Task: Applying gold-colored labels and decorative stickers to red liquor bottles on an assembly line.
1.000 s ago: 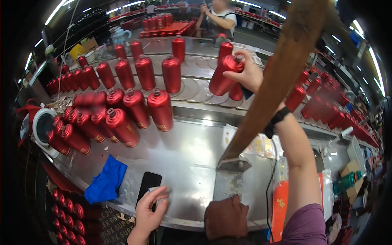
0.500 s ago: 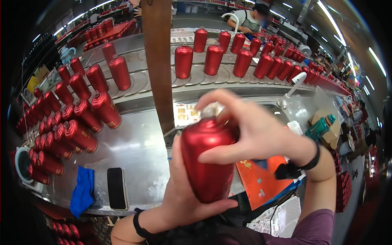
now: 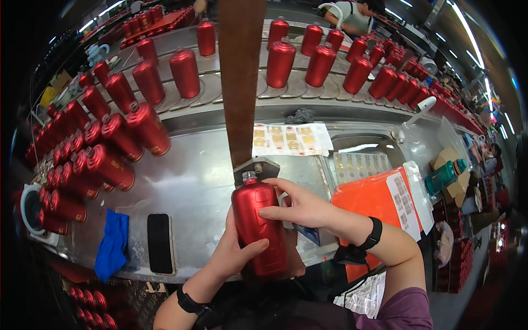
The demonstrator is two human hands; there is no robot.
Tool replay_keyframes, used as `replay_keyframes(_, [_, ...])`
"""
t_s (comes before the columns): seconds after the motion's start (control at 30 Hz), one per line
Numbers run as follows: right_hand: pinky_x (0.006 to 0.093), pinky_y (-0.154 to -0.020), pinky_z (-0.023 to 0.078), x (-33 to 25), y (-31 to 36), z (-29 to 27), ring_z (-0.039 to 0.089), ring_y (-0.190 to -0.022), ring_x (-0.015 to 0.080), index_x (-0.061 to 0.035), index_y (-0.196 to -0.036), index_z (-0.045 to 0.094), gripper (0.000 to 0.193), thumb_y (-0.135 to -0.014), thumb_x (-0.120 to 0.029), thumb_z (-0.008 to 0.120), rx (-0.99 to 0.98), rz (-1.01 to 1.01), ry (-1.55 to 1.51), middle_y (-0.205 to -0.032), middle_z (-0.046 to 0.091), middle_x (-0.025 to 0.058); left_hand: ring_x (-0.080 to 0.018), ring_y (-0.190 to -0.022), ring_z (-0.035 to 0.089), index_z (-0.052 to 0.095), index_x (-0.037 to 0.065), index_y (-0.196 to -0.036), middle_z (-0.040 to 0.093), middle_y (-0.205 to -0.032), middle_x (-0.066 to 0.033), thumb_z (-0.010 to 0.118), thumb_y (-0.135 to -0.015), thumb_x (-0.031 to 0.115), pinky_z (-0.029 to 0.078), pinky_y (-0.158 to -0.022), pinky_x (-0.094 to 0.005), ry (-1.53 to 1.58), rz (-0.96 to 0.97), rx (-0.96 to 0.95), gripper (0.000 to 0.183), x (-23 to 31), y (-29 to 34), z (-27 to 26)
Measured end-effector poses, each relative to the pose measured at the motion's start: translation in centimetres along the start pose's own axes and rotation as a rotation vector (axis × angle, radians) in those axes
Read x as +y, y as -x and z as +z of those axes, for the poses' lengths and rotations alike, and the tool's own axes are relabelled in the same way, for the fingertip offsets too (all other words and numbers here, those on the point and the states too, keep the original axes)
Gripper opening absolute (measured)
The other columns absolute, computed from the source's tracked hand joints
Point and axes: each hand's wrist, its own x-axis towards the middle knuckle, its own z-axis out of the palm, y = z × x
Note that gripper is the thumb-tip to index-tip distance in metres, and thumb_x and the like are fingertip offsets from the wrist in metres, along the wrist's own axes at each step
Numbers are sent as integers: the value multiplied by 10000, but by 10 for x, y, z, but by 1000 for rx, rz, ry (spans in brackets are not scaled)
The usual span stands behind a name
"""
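A glossy red bottle [image 3: 258,220] with a clear threaded neck stands roughly upright between my hands, over the front edge of the metal worktop. My left hand [image 3: 237,250] wraps its lower left side, the thumb lying across the front. My right hand [image 3: 300,206] grips the upper right side, thumb on the front face and fingers behind the shoulder. Raised rectangular outlines show on the bottle's front. Just beyond its neck is a metal bracket [image 3: 256,168] at the foot of a brown post [image 3: 240,82].
Several finished-looking red bottles [image 3: 110,168] crowd the left side. More ride a curved conveyor [image 3: 308,91] behind. A blue cloth [image 3: 113,245], a phone [image 3: 160,243], gold sticker sheets [image 3: 291,139], an orange sheet [image 3: 368,198] and a tap [image 3: 415,118] lie around. Another person works at the far side.
The bottle has been lowered, turning its outlined face toward me. My right hand has left the neck for the bottle's side. Conveyor bottles have shifted in view, partly with my head.
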Motion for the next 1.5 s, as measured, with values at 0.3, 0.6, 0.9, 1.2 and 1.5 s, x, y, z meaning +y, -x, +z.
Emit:
replay_keyframes(0.3, [379, -972, 491, 4, 7, 0, 594, -1131, 298, 11, -1477, 464, 907, -860, -571, 784, 37, 18, 192, -1235, 582, 208, -254, -1445, 414, 68, 74, -1640, 358, -1571, -145, 772, -884, 95, 382, -1180, -440, -41, -64, -102, 1033, 5, -1, -6])
replay_keyframes(0.6, [316, -695, 536, 24, -12, -62, 653, -761, 126, -59, -1232, 745, 510, -905, -448, 778, 63, 89, -100, -964, 744, 56, -225, -1378, 491, 116, 66, -1632, 458, -1500, -129, 755, -888, 88, 416, -1147, -416, 124, -9, -3, 981, 5, 1, 4])
replay_keyframes(0.9, [415, -811, 559, 115, -95, -172, 714, -923, 314, -18, -1033, 688, 697, -684, -593, 873, 755, 224, 833, -963, 731, 151, -206, -1351, 512, 109, 65, -1642, 479, -1483, -119, 760, -897, 116, 418, -1140, -396, 80, -37, -72, 991, 11, 5, -3])
replay_keyframes(1.2, [441, -845, 574, 127, -98, -226, 739, -970, 357, 17, -1063, 732, 685, -705, -553, 865, 804, 396, 613, -1030, 759, 228, -205, -1337, 523, 112, 63, -1647, 483, -1479, -112, 741, -901, 75, 425, -1133, -390, 60, -35, -35, 977, 10, -11, 3])
replay_keyframes(1.5, [350, -655, 529, 155, -120, -238, 671, -677, 184, 8, -853, 754, 400, -740, -359, 869, 835, 310, 488, -758, 731, 97, -317, -1348, 512, 41, 40, -1649, 424, -1501, -218, 821, -843, 226, 441, -1120, -438, -361, 144, 60, 1137, 8, -14, 6])
